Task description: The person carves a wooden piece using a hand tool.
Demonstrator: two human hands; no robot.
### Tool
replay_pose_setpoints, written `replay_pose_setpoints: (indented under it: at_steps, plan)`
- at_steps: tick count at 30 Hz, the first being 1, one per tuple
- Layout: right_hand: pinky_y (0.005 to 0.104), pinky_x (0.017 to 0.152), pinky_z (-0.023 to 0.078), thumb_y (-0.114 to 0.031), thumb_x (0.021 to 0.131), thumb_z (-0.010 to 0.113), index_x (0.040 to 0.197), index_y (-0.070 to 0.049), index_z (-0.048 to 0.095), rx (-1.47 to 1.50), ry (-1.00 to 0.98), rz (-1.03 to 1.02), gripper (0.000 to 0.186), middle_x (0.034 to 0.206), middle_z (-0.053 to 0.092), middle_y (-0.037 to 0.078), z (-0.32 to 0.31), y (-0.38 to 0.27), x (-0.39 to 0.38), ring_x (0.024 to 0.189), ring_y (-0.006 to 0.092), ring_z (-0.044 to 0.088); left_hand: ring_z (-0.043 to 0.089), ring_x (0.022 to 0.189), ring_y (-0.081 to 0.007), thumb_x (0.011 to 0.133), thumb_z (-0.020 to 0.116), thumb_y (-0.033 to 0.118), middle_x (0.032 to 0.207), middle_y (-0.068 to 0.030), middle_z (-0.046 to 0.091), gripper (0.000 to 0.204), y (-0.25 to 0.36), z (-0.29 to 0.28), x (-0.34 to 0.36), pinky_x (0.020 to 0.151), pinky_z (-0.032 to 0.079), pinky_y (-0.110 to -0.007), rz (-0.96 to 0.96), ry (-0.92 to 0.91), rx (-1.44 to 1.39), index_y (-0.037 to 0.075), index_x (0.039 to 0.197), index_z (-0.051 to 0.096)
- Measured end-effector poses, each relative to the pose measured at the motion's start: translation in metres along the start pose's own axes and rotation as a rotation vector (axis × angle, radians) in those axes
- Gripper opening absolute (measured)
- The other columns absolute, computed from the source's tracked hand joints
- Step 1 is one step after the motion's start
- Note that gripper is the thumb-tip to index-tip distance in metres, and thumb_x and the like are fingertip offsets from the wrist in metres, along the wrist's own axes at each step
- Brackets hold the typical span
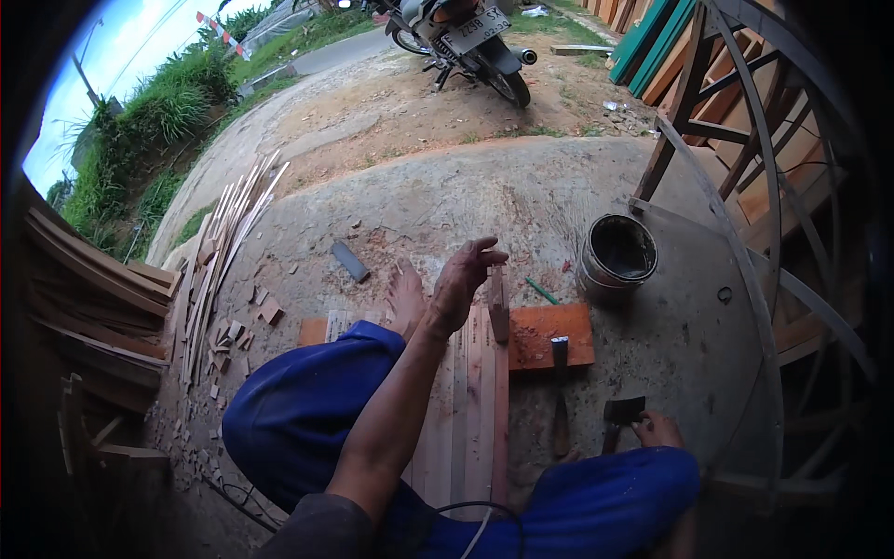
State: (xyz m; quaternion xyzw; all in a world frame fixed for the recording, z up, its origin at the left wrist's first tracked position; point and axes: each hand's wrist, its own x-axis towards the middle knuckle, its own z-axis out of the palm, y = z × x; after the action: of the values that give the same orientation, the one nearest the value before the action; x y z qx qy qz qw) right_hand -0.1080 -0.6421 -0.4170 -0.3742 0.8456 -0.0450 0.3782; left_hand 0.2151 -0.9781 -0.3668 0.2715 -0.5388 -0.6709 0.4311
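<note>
My left hand [462, 282] at far end of narrow wood piece [500, 321], fingers loosely bent; can't tell if I'm gripping it. Right hand out of view. Wooden strips [470, 387] side by side between my knees. I'd keep edges flush, pressure even.

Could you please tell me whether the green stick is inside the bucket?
No, the green stick lies outside the bucket, to its left.

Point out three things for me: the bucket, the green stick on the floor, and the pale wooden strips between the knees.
Bucket [607, 286]: head view, outer wall below the rim.
Green stick [542, 291]: head view, mid-length.
Wooden strips [468, 401]: head view, upper faces.
</note>
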Motion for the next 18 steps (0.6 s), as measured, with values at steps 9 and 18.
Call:
replay_pose_setpoints:
  at_steps: [9, 18]
  plan:
    - [0.0413, 0.087, 0.053, -0.052, 0.085, 0.065, 0.112, -0.004, 0.070, -0.679, -0.470, 0.127, 0.055, 0.108, 0.072, 0.015, -0.060, 0.016, 0.074, 0.101, 0.0303, 0.068, 0.061, 0.071, -0.0186, 0.103, 0.031, 0.056, 0.072, -0.0096, 0.066, 0.072, -0.036, 0.030, 0.029, 0.073, 0.047, -0.032, -0.031, 0.031, 0.020, 0.001, 0.075, 0.069]
    - [0.0431, 0.083, 0.056, -0.052, 0.079, 0.075, 0.117, 0.002, 0.066, -0.358, -0.211, 0.188, 0.068, 0.111, 0.069, 0.023, 0.097, 0.028, 0.088, 0.106, 0.0320, 0.067, 0.053, 0.052, -0.0152, 0.098, 0.043, 0.040, 0.057, -0.0070, 0.057, 0.053, -0.025, 0.019, 0.033, 0.054, 0.041, -0.030, 0.024, 0.001, 0.185, 0.003, 0.063, 0.059]
